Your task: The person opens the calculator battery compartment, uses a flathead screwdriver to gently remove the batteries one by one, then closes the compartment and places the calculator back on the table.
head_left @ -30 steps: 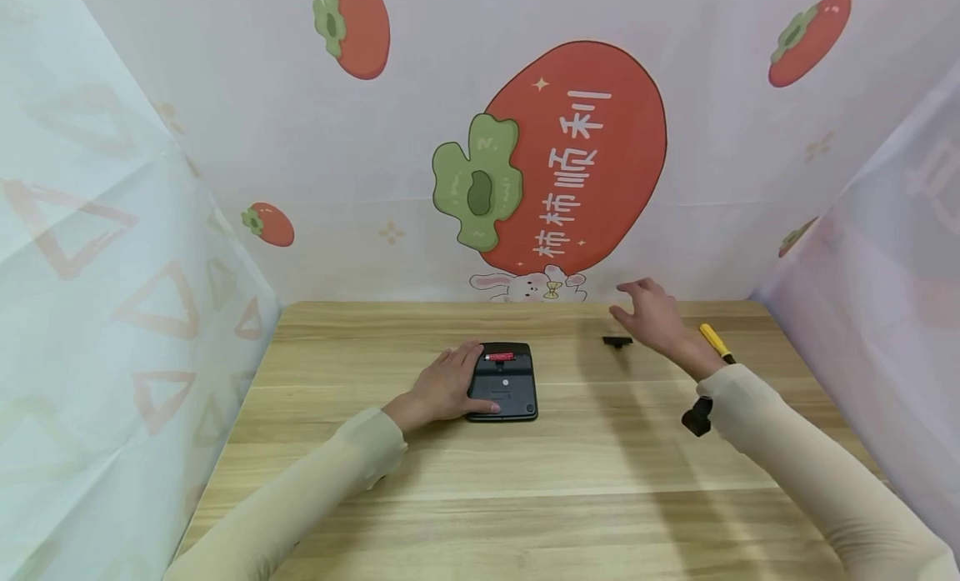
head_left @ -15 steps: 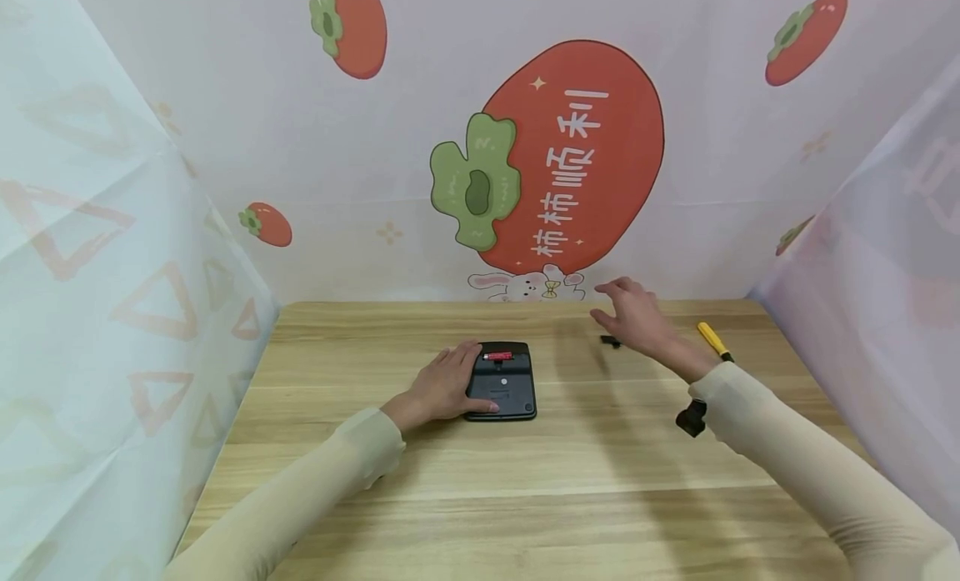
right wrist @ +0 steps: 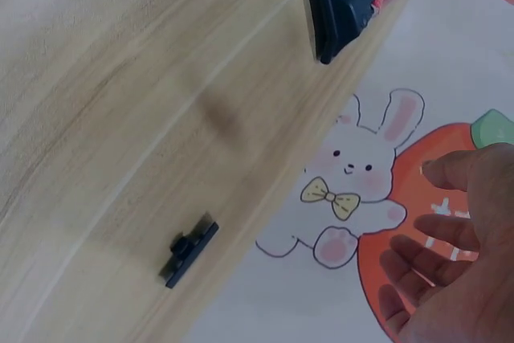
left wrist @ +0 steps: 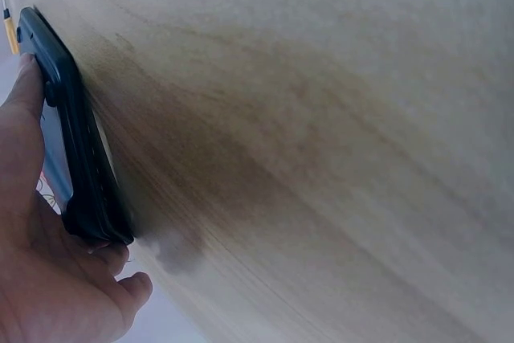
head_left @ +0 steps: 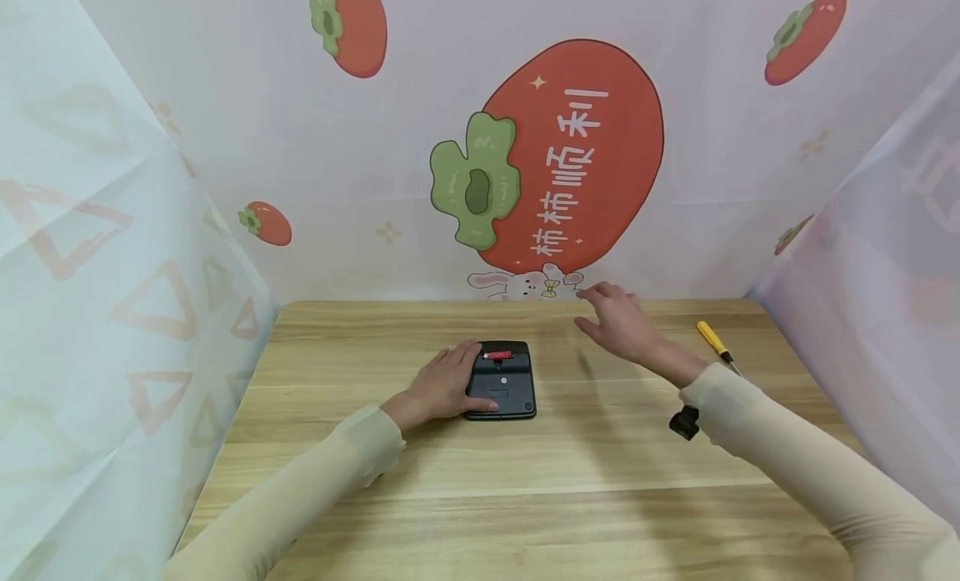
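A black calculator lies face down on the wooden table, its battery slot exposed at the far end. One red battery sits in that slot. My left hand grips the calculator's left side, thumb by the near edge and fingertips at the far edge. In the left wrist view the thumb lies along the calculator. To the right, my right hand hovers above the table with fingers spread, holding nothing. A small black battery cover shows on the table in the right wrist view; my right hand hides it in the head view.
A screwdriver with a yellow handle lies at the right, partly behind my right sleeve. Patterned cloth hangs behind the table and along both sides.
My right hand has moved left, past the battery cover and towards the calculator, and more of the screwdriver shows. The left hand and calculator have stayed put.
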